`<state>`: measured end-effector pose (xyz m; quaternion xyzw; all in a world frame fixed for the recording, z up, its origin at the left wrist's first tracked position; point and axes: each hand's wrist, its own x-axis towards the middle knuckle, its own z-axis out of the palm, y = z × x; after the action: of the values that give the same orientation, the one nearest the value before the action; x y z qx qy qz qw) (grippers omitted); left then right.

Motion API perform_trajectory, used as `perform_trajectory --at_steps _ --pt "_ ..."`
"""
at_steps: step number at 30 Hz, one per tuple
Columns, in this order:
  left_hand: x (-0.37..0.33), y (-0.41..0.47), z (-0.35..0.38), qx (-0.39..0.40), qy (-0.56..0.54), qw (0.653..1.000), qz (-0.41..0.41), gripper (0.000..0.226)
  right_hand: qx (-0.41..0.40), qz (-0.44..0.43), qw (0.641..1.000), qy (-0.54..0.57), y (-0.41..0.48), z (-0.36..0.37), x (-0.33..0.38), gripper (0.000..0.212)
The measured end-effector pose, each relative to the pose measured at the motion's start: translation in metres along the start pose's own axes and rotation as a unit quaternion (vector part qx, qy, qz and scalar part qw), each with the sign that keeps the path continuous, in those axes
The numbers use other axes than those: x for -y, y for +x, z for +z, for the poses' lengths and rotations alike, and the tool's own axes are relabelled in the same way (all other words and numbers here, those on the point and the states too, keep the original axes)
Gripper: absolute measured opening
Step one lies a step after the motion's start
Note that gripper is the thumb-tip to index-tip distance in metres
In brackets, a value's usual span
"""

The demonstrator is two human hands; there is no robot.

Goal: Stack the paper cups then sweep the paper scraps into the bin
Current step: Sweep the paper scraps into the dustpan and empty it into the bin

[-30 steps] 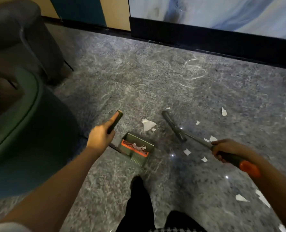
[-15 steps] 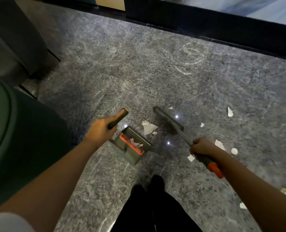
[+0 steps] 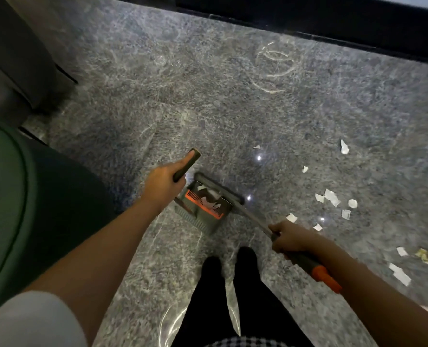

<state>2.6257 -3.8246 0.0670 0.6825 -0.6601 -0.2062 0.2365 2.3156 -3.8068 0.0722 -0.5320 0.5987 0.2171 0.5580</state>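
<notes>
My left hand (image 3: 161,185) grips the dark upright handle (image 3: 188,164) of a grey dustpan (image 3: 203,221) with an orange comb edge, standing on the floor in front of my feet. White paper scraps (image 3: 210,196) lie inside it. My right hand (image 3: 289,237) grips the broom handle (image 3: 315,267), dark with an orange end. The broom head (image 3: 220,189) lies across the dustpan's mouth. Several white paper scraps (image 3: 331,197) are scattered on the floor to the right. No paper cups are in view.
A dark green round seat (image 3: 20,209) fills the left side, with a grey chair (image 3: 15,58) behind it. A black skirting board (image 3: 308,18) runs along the far wall. My two dark shoes (image 3: 230,266) stand just below the dustpan. A yellowish crumpled scrap (image 3: 424,255) lies at far right.
The broom head has swept left and toward me up to the dustpan's mouth, and the large scrap that lay in front is now inside. My right hand came closer in.
</notes>
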Motion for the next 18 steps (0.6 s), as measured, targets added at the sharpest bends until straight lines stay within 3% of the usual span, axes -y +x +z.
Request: perform_trajectory --at_steps 7,18 --pt "0.005 0.002 -0.004 0.021 0.014 1.0 -0.008 0.061 -0.002 -0.003 1.0 0.03 -0.041 -0.003 -0.012 0.072" --pt "0.009 0.004 -0.008 0.008 -0.033 0.999 -0.009 0.065 -0.104 0.012 0.987 0.123 -0.064 -0.04 -0.001 0.067"
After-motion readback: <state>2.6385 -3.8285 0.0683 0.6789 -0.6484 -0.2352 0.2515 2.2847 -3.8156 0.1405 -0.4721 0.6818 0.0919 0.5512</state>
